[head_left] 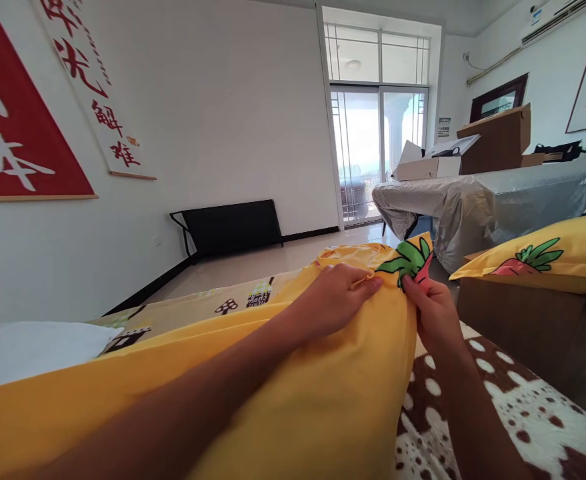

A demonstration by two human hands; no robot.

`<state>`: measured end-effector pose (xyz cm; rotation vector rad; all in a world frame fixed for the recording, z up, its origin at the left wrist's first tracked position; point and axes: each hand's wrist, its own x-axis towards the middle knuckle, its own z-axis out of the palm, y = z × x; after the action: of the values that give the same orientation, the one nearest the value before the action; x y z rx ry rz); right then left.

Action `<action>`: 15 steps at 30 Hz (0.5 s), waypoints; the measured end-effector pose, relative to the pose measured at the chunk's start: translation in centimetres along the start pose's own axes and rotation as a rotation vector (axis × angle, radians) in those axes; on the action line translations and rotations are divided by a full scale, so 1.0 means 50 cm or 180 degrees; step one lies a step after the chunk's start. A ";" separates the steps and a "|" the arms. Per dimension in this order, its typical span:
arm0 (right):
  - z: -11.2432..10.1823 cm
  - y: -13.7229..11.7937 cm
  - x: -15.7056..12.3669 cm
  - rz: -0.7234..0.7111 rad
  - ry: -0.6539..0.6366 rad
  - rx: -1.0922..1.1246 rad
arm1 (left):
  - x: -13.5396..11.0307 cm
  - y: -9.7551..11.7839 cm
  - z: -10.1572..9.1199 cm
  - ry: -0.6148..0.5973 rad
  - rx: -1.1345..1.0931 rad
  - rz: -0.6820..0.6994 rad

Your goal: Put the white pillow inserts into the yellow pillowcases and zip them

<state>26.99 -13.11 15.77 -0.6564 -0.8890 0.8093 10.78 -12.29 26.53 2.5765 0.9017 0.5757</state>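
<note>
White wall point(223, 100) behind, left hand point(345, 290) and right hand point(437, 317) pinched yellow cloth point(333, 393), not yet flat; 1 pillow point(583, 253), looking done, crossed the box's point(517, 327) left edge.

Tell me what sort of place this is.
Likely a room in a home, perhaps used for sleeping: yellow bedding-like cloth spreads across the foreground, a red calligraphy scroll hangs on the wall, and a cardboard box sits on plastic-covered furniture.

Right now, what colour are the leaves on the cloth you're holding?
The leaves are green with black outlines, in the head view.
</note>
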 end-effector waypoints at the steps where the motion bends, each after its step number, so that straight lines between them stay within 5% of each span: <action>1: -0.005 -0.005 0.001 0.0088 -0.0147 -0.0094 | 0.001 -0.001 0.000 0.0004 -0.0021 -0.0051; 8: -0.056 -0.039 -0.014 0.0251 -0.1213 -0.1120 | 0.020 -0.029 -0.022 -0.0117 -0.1037 -0.0478; 15: -0.019 -0.022 -0.037 -0.0087 -0.1284 -0.1328 | 0.024 -0.030 -0.044 -0.1550 -0.0525 -0.0255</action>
<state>27.48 -15.38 15.41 -0.8564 -1.4547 0.7492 9.80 -10.00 28.05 2.3582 0.7458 -0.0093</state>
